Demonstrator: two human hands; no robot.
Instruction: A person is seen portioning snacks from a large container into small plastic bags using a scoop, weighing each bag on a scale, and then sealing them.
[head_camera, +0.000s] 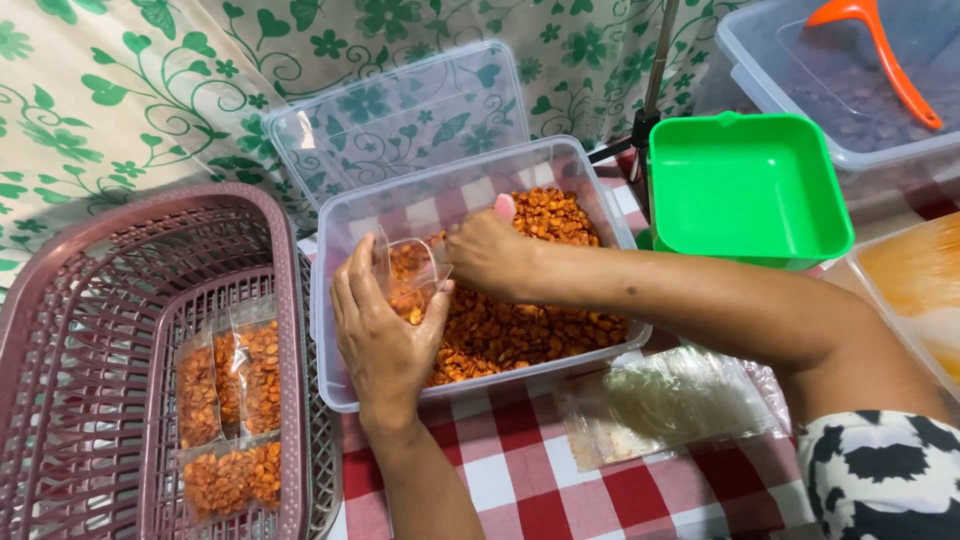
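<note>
A clear plastic tub (340, 300) holds a heap of orange-brown fried snack pieces (520, 325). My left hand (378, 340) grips a small clear plastic bag (405, 268), holding it open over the tub, with some snack inside. My right hand (487, 250) is at the bag's mouth with closed fingers and a pink scoop tip (505, 206) showing above it. What the fingers hold is mostly hidden.
A maroon basket (60, 330) at left contains three filled snack bags (228, 400). The tub's clear lid (400, 115) leans behind. A green square tub (745, 185), a clear bin with an orange scoop (880, 55), and a stack of empty bags (670, 405) lie to the right.
</note>
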